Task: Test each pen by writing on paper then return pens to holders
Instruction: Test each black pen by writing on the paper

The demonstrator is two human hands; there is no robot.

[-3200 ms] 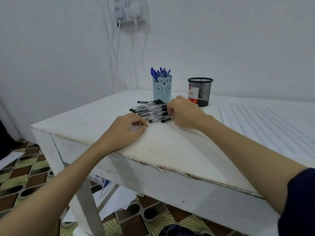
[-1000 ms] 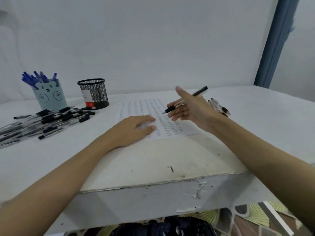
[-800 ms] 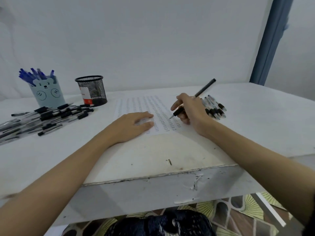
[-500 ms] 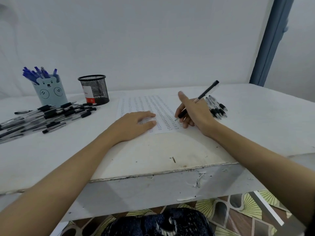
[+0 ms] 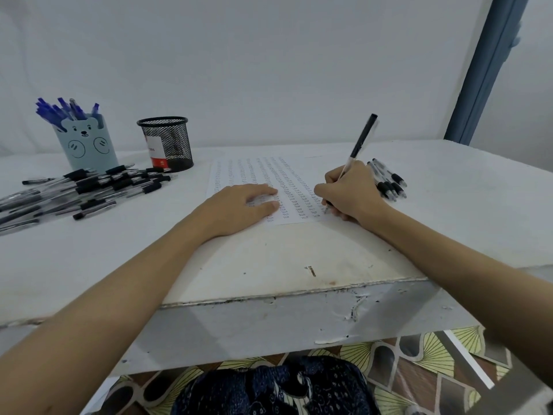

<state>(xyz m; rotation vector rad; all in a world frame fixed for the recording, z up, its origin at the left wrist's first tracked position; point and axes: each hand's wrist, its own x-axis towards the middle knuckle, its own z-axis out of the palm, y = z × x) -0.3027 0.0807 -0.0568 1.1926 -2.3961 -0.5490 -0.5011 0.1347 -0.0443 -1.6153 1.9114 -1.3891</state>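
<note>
A white table (image 5: pixel 299 259) fills most of the view. A sheet of paper (image 5: pixel 254 172), covered in rows of small marks, lies flat in the middle of it. At the far left, a big pile of loose pens (image 5: pixel 89 190) is spread on the table. Behind the pile a blue bear cup (image 5: pixel 86 145) is seen, full of blue pens, and a black mesh cup (image 5: pixel 167 143) stands just beside it on the right. A few more pens (image 5: pixel 389 181) lie in a small bunch to the right of the paper.

The paper is pressed down by the left hand (image 5: pixel 239 205), with flat fingers. One pen (image 5: pixel 360 142) is pinched in the right hand (image 5: pixel 350 190), with its tip touching the paper near the right near corner.

The writing test is the step in hand. Next, the pen will likely need to be lifted and set down or dropped tip-down into a cup. A new pen must then be picked from the pile.
</note>
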